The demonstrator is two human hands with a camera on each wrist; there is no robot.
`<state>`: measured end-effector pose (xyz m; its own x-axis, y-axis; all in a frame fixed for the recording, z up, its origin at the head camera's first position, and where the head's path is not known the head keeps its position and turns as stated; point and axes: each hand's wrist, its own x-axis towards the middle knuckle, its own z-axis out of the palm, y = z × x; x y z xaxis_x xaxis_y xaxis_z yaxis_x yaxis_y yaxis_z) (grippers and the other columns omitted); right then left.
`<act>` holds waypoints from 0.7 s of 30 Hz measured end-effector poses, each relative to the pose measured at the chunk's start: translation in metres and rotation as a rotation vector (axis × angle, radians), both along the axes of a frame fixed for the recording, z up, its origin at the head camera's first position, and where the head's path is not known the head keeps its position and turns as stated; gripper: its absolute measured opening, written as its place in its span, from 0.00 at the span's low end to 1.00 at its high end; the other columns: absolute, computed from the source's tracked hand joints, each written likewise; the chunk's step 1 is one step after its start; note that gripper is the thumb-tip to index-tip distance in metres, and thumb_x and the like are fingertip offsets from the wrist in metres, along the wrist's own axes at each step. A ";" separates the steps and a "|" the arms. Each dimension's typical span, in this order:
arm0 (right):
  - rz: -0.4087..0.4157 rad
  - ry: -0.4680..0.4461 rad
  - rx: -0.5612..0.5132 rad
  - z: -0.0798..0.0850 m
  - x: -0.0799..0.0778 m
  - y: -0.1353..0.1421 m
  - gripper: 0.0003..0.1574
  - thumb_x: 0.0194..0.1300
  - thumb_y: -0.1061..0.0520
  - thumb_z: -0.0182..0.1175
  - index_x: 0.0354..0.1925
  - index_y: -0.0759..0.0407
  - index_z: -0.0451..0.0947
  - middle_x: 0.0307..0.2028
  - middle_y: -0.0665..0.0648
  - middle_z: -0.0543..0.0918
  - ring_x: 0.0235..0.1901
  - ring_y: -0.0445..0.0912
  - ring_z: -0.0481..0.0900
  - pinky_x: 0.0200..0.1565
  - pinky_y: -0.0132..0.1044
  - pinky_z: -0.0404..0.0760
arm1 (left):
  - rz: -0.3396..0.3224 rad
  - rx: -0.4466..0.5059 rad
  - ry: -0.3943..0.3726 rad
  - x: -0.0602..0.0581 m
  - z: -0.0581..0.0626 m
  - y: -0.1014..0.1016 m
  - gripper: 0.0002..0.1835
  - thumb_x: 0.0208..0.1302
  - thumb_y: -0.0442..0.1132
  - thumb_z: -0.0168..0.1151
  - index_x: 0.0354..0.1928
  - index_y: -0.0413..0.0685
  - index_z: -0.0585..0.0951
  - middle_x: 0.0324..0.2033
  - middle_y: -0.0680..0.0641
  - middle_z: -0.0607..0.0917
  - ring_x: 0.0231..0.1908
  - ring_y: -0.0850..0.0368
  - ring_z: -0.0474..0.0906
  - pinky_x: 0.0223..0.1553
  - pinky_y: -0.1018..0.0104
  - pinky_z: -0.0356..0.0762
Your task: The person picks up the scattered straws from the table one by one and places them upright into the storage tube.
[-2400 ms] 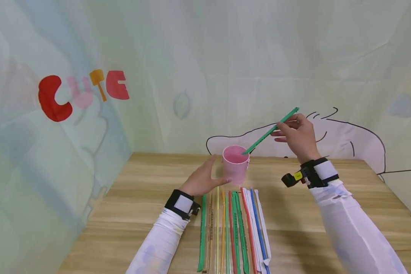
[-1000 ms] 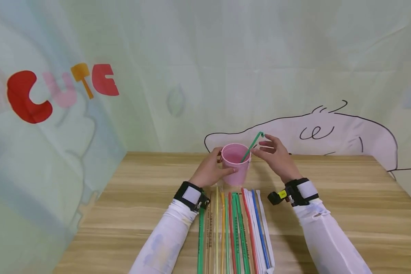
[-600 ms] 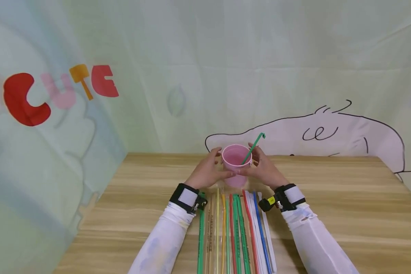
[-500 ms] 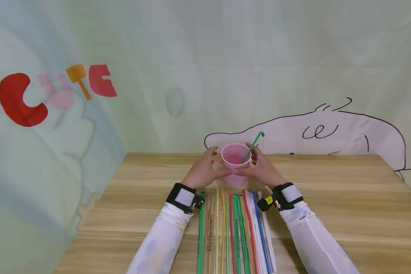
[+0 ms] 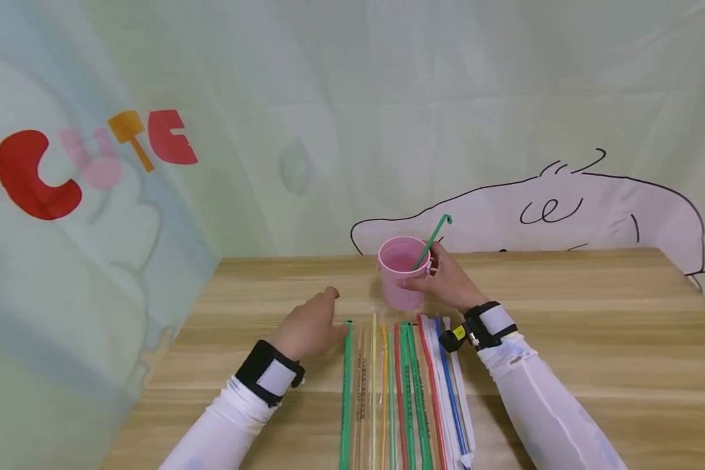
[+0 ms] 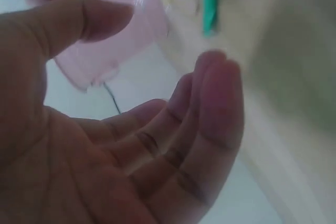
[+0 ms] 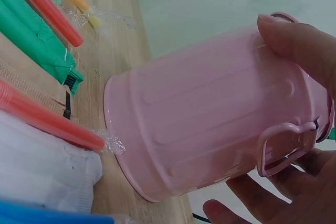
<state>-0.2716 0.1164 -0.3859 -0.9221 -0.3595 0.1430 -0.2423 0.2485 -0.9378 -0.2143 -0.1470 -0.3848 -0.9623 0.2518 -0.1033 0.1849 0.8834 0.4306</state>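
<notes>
A pink pail (image 5: 396,294) with small side handles stands upright toward the back of the table. A green-wrapped straw (image 5: 435,239) with a bent top leans in it. My right hand (image 5: 451,279) holds the pail from the right, thumb on its front wall and fingers behind; the right wrist view shows the thumb (image 7: 296,48) near the rim. Left of the pail, my left hand (image 5: 313,326) holds nothing, its thumb right at the top end of the leftmost green-wrapped straw (image 5: 346,391). In the left wrist view its fingers (image 6: 223,103) are loosely bent.
In front of the pail several straws lie side by side, among them a yellow straw (image 5: 374,385), a blue straw (image 5: 451,391) and white-wrapped ones. The wooden table (image 5: 593,339) meets a printed curtain (image 5: 329,176) at its back edge.
The right hand put the green straw into the pail, then took hold of the pail's side. The left hand left the pail and moved left and nearer, to the leftmost straw.
</notes>
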 end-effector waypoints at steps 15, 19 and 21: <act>-0.028 0.005 0.013 -0.029 -0.023 0.007 0.53 0.51 0.51 0.75 0.67 0.59 0.57 0.58 0.61 0.71 0.53 0.52 0.68 0.53 0.56 0.75 | -0.130 -0.081 0.048 0.053 -0.029 0.005 0.13 0.58 0.45 0.64 0.23 0.49 0.73 0.16 0.53 0.71 0.15 0.59 0.66 0.14 0.65 0.67; -0.026 0.017 0.012 -0.030 -0.023 0.008 0.53 0.50 0.49 0.76 0.66 0.59 0.58 0.58 0.60 0.71 0.52 0.52 0.68 0.52 0.55 0.76 | -0.108 -0.109 0.051 0.057 -0.034 0.008 0.19 0.59 0.44 0.62 0.13 0.53 0.68 0.09 0.56 0.67 0.10 0.62 0.63 0.09 0.68 0.59; -0.025 0.022 0.012 -0.030 -0.023 0.008 0.53 0.50 0.49 0.76 0.66 0.59 0.58 0.57 0.60 0.71 0.52 0.52 0.68 0.52 0.55 0.76 | -0.086 -0.105 0.054 0.058 -0.035 0.009 0.21 0.58 0.44 0.62 0.11 0.52 0.67 0.08 0.57 0.65 0.09 0.62 0.62 0.08 0.69 0.56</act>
<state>-0.2948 0.1248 -0.4157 -0.9276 -0.3378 0.1595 -0.2565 0.2656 -0.9293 -0.1567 -0.1384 -0.4199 -0.9424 0.3242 -0.0818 0.2825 0.9029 0.3238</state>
